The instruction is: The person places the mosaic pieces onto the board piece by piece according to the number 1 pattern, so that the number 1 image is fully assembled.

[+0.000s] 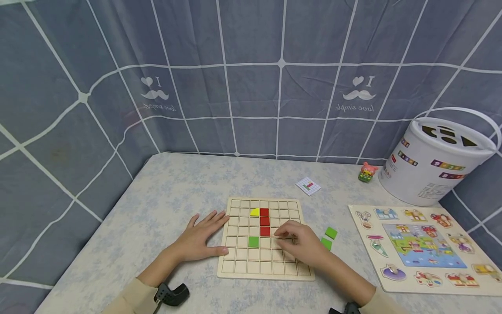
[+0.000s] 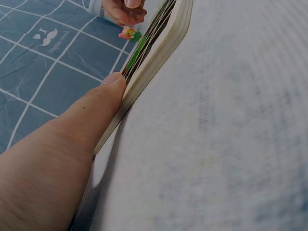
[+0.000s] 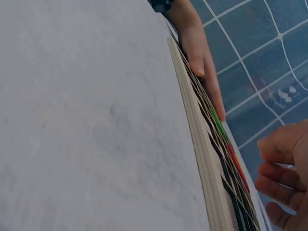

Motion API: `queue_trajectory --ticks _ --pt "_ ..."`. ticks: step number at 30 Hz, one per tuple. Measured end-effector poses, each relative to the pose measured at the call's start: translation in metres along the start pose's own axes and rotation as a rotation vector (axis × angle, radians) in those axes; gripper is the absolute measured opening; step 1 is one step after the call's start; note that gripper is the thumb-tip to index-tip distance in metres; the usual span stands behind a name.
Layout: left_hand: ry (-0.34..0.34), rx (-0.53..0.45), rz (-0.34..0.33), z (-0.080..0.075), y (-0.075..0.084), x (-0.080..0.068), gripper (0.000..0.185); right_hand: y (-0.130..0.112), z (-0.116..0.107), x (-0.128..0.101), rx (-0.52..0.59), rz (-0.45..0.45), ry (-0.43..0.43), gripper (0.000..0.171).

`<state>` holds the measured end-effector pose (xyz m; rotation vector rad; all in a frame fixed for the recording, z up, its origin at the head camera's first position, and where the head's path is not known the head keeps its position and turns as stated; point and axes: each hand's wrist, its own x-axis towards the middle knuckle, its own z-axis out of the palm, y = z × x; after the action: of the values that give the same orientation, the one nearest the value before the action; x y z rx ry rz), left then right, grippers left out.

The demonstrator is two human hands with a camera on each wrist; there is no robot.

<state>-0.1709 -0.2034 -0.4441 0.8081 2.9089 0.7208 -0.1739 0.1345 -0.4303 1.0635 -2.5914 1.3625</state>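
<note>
At left edge of grid board (image 1: 265, 255), left hand (image 1: 198, 240) lies spread, probably steadying it; right hand (image 1: 300, 244), apart, bends above right half, grip unclear. Board rests on counter (image 1: 188, 183); loose green tiles (image 1: 331, 233) beside, likely for easy reach.

The table (image 1: 176, 183) has a pale, blue-mottled top. A wooden grid board (image 1: 239, 266) lies near the middle, two green squares (image 1: 331, 233) just right of it. Beyond lies a small card (image 1: 308, 186); at far right stand a toy figure (image 1: 367, 172) and white bucket (image 1: 427, 170), with a picture puzzle (image 1: 405, 283) nearer.
</note>
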Motion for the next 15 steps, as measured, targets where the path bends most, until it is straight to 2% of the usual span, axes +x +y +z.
queue_trajectory --ticks 15 --pt "0.0 0.002 0.004 0.001 0.0 0.0 0.09 0.012 -0.031 -0.018 -0.081 0.074 0.111 0.01"
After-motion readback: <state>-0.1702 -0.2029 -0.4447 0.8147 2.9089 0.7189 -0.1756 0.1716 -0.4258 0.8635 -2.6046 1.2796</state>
